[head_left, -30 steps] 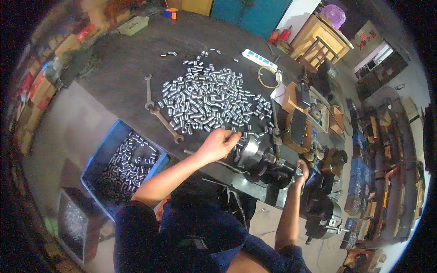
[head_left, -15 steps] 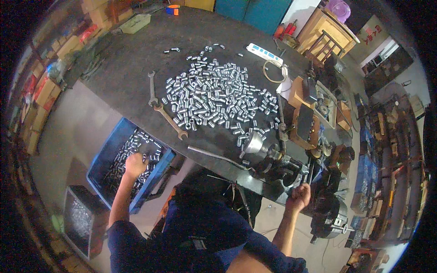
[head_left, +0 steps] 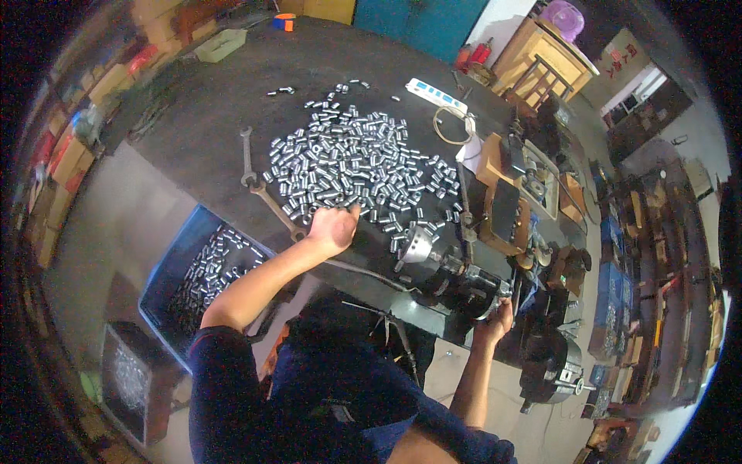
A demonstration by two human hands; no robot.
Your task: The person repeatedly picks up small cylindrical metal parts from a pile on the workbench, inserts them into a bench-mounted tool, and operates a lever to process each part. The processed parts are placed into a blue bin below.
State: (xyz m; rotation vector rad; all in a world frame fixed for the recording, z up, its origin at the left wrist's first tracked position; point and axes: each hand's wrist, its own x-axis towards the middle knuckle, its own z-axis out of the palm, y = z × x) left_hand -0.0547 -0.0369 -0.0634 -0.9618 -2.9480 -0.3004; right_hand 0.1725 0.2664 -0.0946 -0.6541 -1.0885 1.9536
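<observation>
Head view: a person in a dark blue top stands at the near edge of a dark worktop (head_left: 193, 116); the left hand (head_left: 334, 228) rests curled, fingers drawn narrow, on the nearest fringe of a wide heap of small metal sleeves (head_left: 348, 158), fingertips touching the closest pieces; whether one is already pinched between them cannot be told; the heap spreads from the hand toward the far edge of the worktop, so the sleeves lie straight ahead of the left hand and well apart from the right; the short cylinders point every way, with no common long axis; the right hand (head_left: 495, 319) sits low at the near right edge, closed around a part of the small bench lathe (head_left: 464, 271), apparently a handle or wheel, though the grip itself is too small to read; the lathe's bright chuck (head_left: 417, 247) lies between the two hands, just to the right of the left one; a long spanner (head_left: 267, 197) lies on the worktop just left of the left wrist, its length running from near edge to far edge; below the near left edge a blue crate (head_left: 166, 278) holds more sleeves; a white power strip (head_left: 437, 94) lies by the far edge.
</observation>
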